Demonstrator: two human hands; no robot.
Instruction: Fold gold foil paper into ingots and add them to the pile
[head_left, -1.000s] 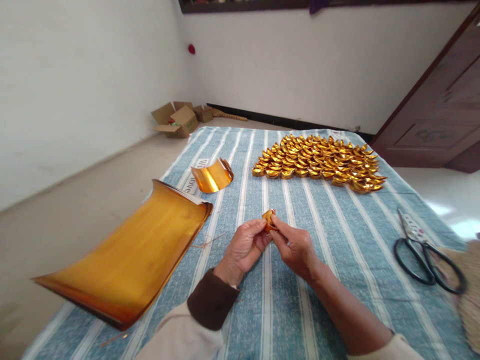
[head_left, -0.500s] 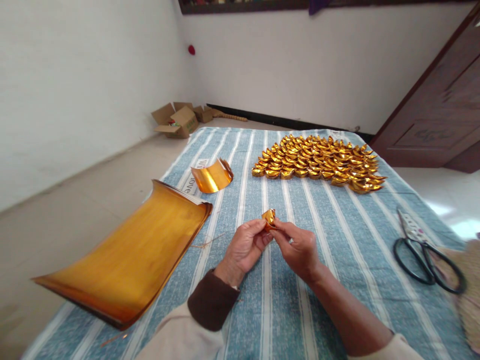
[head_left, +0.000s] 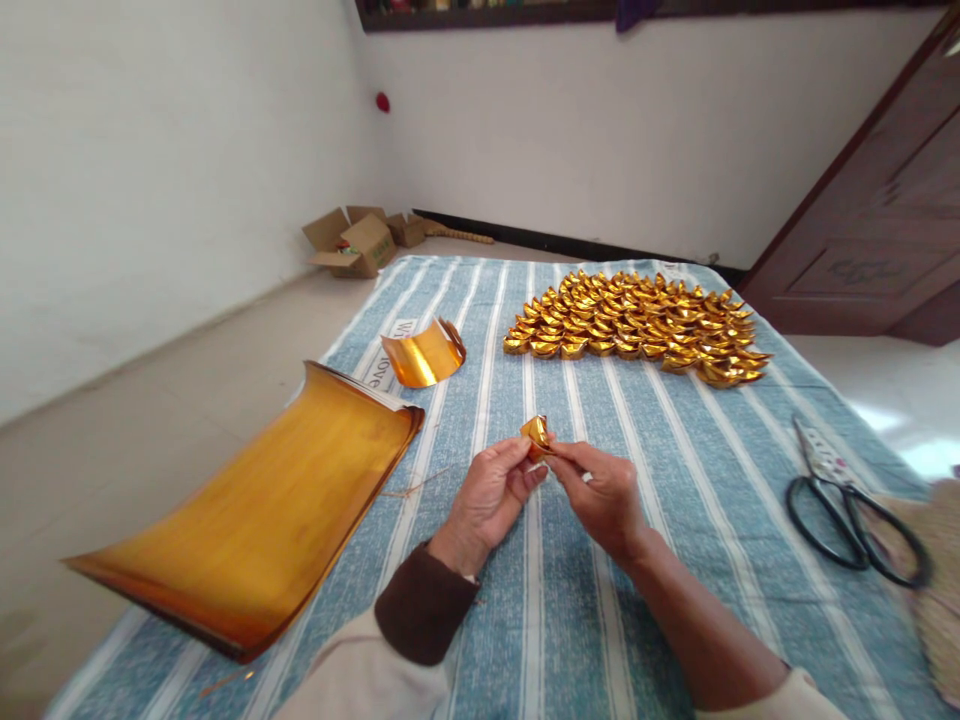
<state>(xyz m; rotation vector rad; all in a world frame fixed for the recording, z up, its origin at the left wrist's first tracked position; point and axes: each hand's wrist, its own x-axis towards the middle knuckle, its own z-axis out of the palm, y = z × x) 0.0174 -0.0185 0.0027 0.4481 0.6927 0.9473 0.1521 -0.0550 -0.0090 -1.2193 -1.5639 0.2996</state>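
Note:
A small piece of folded gold foil paper (head_left: 535, 433) is pinched between both hands over the middle of the cloth. My left hand (head_left: 489, 492) grips its left side with thumb and fingers, palm turned partly up. From the right, the thumb and forefinger of my right hand (head_left: 601, 492) close on its lower right edge. Fingertips hide part of the folds. Beyond them stand rows of gold paper ingots (head_left: 630, 325), packed close together. A curved stack of small gold paper (head_left: 424, 354) lies to the far left of the hands.
Large gold sheets (head_left: 262, 500) lie stacked at the left, curling at the corners. Black-handled scissors (head_left: 847, 520) rest at the right near a beige fuzzy cloth (head_left: 937, 600). A blue striped cloth (head_left: 547, 640) covers the surface. Open cardboard boxes (head_left: 360, 245) sit on the floor behind.
My right hand has shifted very slightly right, its fingertips at the paper's lower right edge. The folded paper has turned a little in the fingers. My left hand stays nearly still.

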